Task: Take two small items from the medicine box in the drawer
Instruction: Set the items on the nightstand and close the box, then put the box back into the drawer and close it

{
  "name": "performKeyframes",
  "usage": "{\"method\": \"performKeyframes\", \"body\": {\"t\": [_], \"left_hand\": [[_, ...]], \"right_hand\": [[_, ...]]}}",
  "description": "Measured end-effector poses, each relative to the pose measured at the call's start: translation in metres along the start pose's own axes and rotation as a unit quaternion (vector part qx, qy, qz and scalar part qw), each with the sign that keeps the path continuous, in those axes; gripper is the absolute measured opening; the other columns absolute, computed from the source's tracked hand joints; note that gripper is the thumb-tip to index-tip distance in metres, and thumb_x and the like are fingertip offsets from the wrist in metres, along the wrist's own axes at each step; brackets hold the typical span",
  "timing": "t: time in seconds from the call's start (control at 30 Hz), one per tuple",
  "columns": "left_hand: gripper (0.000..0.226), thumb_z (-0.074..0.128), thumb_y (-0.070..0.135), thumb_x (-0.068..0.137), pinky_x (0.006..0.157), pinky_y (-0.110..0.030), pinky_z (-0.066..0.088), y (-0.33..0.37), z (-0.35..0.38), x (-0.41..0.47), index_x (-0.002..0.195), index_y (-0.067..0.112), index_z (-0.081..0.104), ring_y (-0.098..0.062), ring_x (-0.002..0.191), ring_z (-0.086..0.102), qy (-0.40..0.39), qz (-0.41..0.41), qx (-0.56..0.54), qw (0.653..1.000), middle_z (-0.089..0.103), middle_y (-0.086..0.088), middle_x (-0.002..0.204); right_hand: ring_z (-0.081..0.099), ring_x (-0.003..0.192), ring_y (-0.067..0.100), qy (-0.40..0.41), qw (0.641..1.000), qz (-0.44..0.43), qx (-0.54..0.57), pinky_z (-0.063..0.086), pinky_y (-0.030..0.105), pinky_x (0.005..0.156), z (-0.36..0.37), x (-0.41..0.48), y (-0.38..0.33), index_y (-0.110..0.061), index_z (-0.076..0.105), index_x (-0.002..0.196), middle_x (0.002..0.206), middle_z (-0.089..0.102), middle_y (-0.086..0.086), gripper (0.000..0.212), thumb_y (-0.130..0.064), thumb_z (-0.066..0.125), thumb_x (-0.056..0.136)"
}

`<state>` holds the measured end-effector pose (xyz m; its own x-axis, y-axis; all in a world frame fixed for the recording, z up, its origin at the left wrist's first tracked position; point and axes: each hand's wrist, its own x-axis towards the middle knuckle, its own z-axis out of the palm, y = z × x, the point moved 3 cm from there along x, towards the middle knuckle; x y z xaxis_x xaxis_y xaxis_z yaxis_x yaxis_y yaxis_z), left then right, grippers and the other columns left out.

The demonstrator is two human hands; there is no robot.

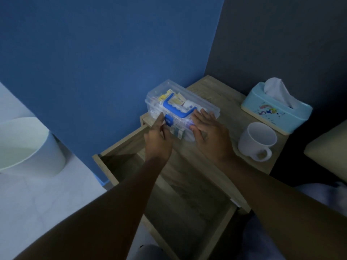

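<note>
I see one medicine box (pixel 185 102) on nightstand (pixel 221 91) top at its left edge, my left hand (pixel 159 139) pinching blue latch (pixel 169 120), right hand (pixel 208 132) flat pressing box's front, one open drawer (pixel 187 194) at 6 o'clock, one mug (pixel 257 140) and one tissue box (pixel 276 109) at 3 o'clock

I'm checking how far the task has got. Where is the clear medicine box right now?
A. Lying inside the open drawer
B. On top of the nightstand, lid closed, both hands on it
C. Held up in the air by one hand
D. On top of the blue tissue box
B: the medicine box sits on the nightstand above the open drawer, lid shut, with the left hand at its blue latch and the right hand on its front.
</note>
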<state>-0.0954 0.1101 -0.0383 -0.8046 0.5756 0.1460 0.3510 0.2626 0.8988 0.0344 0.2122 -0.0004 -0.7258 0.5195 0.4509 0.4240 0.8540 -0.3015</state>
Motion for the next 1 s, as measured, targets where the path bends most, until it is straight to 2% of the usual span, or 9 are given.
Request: {"method": "performKeyframes", "body": {"t": [0.1, 0.17, 0.23, 0.3, 0.4, 0.53, 0.73, 0.87, 1.0], "left_hand": [[0.047, 0.049, 0.020, 0.098, 0.062, 0.007, 0.041, 0.009, -0.020, 0.026, 0.145, 0.018, 0.042, 0.007, 0.091, 0.061, 0.012, -0.007, -0.008, 1.000, 0.058, 0.002, 0.133], [0.047, 0.049, 0.020, 0.098, 0.090, -0.011, 0.049, 0.018, -0.035, 0.049, 0.144, 0.009, 0.045, -0.014, 0.112, 0.061, 0.031, 0.015, 0.033, 0.999, 0.055, -0.009, 0.139], [0.048, 0.050, 0.022, 0.097, 0.109, -0.033, 0.040, 0.028, -0.045, 0.071, 0.142, 0.005, 0.047, -0.026, 0.127, 0.053, 0.019, 0.018, 0.068, 0.997, 0.052, -0.014, 0.142], [0.050, 0.052, 0.027, 0.096, 0.113, -0.032, 0.032, 0.035, -0.048, 0.091, 0.142, 0.007, 0.047, -0.027, 0.134, 0.045, -0.008, 0.017, 0.120, 0.993, 0.049, -0.014, 0.145], [0.057, 0.052, 0.038, 0.096, 0.114, -0.031, 0.028, 0.039, -0.044, 0.114, 0.144, 0.009, 0.044, -0.028, 0.139, 0.038, -0.074, -0.012, 0.163, 0.984, 0.045, -0.012, 0.150], [0.063, 0.048, 0.047, 0.096, 0.114, -0.033, 0.030, 0.035, -0.032, 0.127, 0.147, 0.011, 0.041, -0.030, 0.140, 0.038, -0.134, -0.060, 0.190, 0.971, 0.042, -0.012, 0.151], [0.043, 0.061, 0.046, 0.088, 0.086, -0.033, 0.050, 0.030, -0.034, 0.136, 0.112, 0.011, 0.069, -0.029, 0.105, 0.065, -0.137, -0.056, 0.167, 0.975, 0.070, -0.010, 0.112], [0.040, 0.069, 0.043, 0.083, 0.086, -0.036, 0.055, 0.032, -0.044, 0.133, 0.107, 0.010, 0.074, -0.027, 0.098, 0.068, -0.137, -0.067, 0.155, 0.976, 0.073, -0.011, 0.105], [0.038, 0.074, 0.042, 0.078, 0.088, -0.038, 0.056, 0.036, -0.059, 0.117, 0.105, 0.015, 0.074, -0.022, 0.095, 0.068, -0.128, -0.083, 0.121, 0.981, 0.073, -0.006, 0.104]], "right_hand": [[0.047, 0.139, 0.023, -0.019, 0.999, 0.028, 0.034, 0.028, 0.033, 0.118, -0.005, 0.001, -0.003, -0.003, 0.060, 0.133, 0.141, 0.058, 0.013, 0.038, -0.021, 0.055, 0.101], [0.042, 0.142, 0.019, -0.034, 0.994, 0.068, 0.084, 0.029, 0.029, 0.115, -0.010, 0.003, -0.004, -0.008, 0.057, 0.136, 0.147, 0.053, 0.009, 0.039, -0.025, 0.054, 0.101], [0.041, 0.141, 0.016, -0.010, 0.985, 0.129, 0.117, 0.035, 0.029, 0.111, -0.014, 0.004, -0.003, -0.014, 0.053, 0.140, 0.151, 0.048, 0.004, 0.042, -0.029, 0.054, 0.101], [0.050, 0.133, 0.016, 0.034, 0.964, 0.219, 0.148, 0.046, 0.032, 0.105, -0.016, 0.004, 0.001, -0.019, 0.047, 0.143, 0.145, 0.052, 0.003, 0.046, -0.032, 0.054, 0.099], [0.062, 0.111, 0.011, 0.051, 0.901, 0.376, 0.209, 0.060, 0.025, 0.076, -0.010, 0.006, 0.007, -0.021, 0.039, 0.146, 0.139, 0.055, 0.005, 0.054, -0.037, 0.056, 0.097], [0.054, 0.070, -0.007, 0.056, 0.835, 0.467, 0.284, 0.036, 0.001, 0.034, 0.007, 0.009, 0.016, -0.021, 0.047, 0.141, 0.127, 0.064, 0.005, 0.050, -0.041, 0.056, 0.097], [0.069, 0.109, 0.022, 0.081, 0.771, 0.520, 0.359, 0.061, 0.040, 0.084, 0.016, 0.013, 0.013, -0.021, 0.051, 0.141, 0.132, 0.064, 0.007, 0.048, -0.036, 0.056, 0.097], [0.073, 0.090, 0.018, 0.079, 0.721, 0.536, 0.432, 0.063, 0.038, 0.074, 0.007, 0.010, 0.009, -0.024, 0.060, 0.128, 0.113, 0.071, 0.004, 0.032, -0.025, 0.061, 0.096], [0.073, 0.089, 0.017, 0.082, 0.721, 0.533, 0.435, 0.062, 0.041, 0.077, -0.008, -0.004, -0.005, -0.033, 0.063, 0.103, 0.107, 0.072, 0.002, 0.013, -0.023, 0.061, 0.096]]}}
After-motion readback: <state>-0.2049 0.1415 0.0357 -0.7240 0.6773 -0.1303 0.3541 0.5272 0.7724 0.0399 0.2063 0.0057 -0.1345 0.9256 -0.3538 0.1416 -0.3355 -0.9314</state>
